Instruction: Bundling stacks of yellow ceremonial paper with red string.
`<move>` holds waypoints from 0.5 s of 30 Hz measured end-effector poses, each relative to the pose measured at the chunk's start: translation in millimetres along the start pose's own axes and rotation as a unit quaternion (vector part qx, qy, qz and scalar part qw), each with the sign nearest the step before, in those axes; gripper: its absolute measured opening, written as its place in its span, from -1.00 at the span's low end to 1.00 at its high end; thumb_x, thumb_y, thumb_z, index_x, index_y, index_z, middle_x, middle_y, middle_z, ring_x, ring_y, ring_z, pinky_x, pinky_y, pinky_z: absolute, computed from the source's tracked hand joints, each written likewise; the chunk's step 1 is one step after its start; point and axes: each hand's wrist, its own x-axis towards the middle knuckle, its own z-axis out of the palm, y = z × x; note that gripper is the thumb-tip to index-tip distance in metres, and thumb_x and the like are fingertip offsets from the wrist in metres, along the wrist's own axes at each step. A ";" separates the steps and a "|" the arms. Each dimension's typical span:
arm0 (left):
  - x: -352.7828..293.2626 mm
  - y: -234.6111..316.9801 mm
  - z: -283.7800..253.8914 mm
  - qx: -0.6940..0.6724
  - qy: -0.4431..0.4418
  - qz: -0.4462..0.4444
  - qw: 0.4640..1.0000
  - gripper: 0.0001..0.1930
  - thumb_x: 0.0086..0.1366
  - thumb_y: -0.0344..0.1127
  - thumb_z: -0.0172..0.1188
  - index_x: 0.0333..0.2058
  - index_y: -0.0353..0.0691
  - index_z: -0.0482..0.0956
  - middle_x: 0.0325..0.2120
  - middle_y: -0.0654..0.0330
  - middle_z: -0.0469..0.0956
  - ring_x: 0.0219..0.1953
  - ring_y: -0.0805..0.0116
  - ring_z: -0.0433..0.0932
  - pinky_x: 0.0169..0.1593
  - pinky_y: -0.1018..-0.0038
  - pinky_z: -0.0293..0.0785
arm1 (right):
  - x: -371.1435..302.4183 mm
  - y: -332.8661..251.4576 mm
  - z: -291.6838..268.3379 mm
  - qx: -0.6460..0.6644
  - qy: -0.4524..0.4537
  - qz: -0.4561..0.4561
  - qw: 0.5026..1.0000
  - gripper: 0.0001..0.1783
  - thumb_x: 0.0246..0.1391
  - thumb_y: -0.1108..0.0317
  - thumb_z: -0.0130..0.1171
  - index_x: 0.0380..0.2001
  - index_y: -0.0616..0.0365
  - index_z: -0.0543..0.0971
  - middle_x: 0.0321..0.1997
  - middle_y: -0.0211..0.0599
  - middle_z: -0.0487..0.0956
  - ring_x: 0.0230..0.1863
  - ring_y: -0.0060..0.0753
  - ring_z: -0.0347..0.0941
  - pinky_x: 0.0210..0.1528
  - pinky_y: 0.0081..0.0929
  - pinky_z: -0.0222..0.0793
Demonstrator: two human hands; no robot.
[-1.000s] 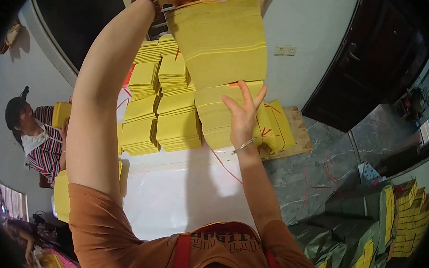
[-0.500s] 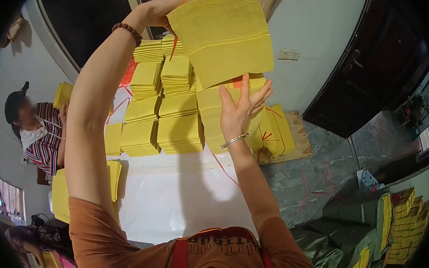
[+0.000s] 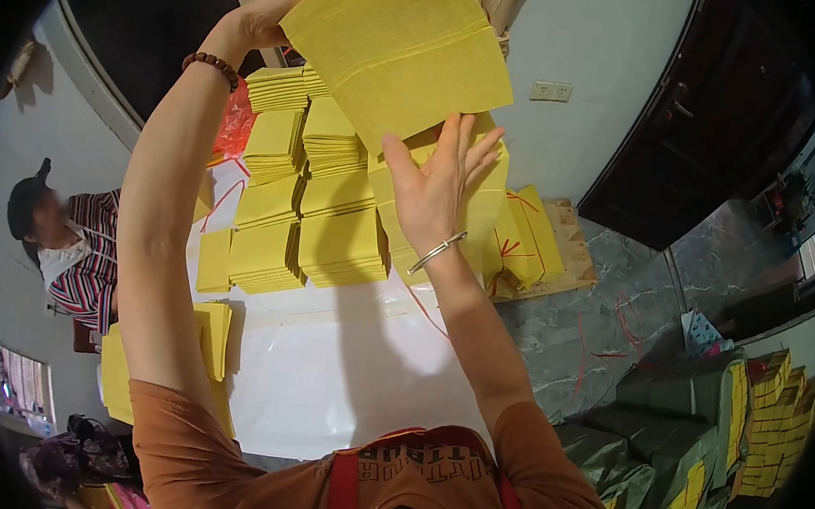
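Observation:
A large yellow paper sheet or thin stack (image 3: 401, 49) is raised and tilted at the far end of the table. My left hand (image 3: 278, 13) grips it by its upper left edge; the paper partly hides those fingers. At the sheet's lower edge, my right hand (image 3: 435, 186) is open with fingers spread, the fingertips against or just under that edge. Below this hand stands a tall yellow paper pile (image 3: 383, 197). To its left, several folded yellow paper stacks (image 3: 342, 249) are in rows on the white-covered table (image 3: 362, 382).
A red-tied yellow bundle (image 3: 530, 239) rests on a wooden board at the right. More yellow paper (image 3: 216, 336) lies at the table's left edge. A person in a striped top (image 3: 90, 263) is at the left, another lower left. Dark green sacks (image 3: 667, 429) stand at lower right.
The sheet has shifted a little left with my left hand. My right hand has moved left and slightly up beneath it. The striped-top person's yellow paper is no longer visible.

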 end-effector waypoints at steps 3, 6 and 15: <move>5.1 1.8 -1.3 0.003 -0.003 -0.041 0.999 -0.55 0.29 -0.05 -0.05 0.01 -0.24 0.38 -0.17 0.34 0.48 -0.18 0.62 0.45 -0.14 0.61 0.42 | 0.5 -2.6 2.7 0.085 0.034 -0.007 0.996 -0.14 -0.05 0.10 0.09 0.11 0.54 -0.01 0.22 0.34 -0.04 0.33 0.21 -0.42 0.29 -0.02 -0.56; 5.8 -2.3 -7.3 0.013 -0.016 -0.027 0.999 -0.57 0.28 -0.06 -0.04 -0.01 -0.24 0.40 -0.19 0.34 0.49 -0.21 0.64 0.46 -0.15 0.62 0.43 | 6.3 -16.8 -1.1 0.450 -0.029 0.079 0.889 -0.28 -0.05 0.19 0.05 0.06 0.47 0.07 0.08 0.10 0.15 0.21 -0.07 -0.06 0.27 -0.28 -0.26; -14.0 9.8 0.4 -0.020 -0.003 -0.017 1.000 -0.57 0.22 -0.02 0.04 -0.01 -0.09 0.43 -0.24 0.33 0.52 -0.26 0.62 0.48 -0.22 0.64 0.43 | 31.2 2.1 11.0 0.764 0.079 0.290 0.570 -0.56 0.14 0.04 -0.23 -0.12 0.20 0.27 -0.05 -0.16 0.26 0.04 -0.21 0.18 0.22 -0.06 0.02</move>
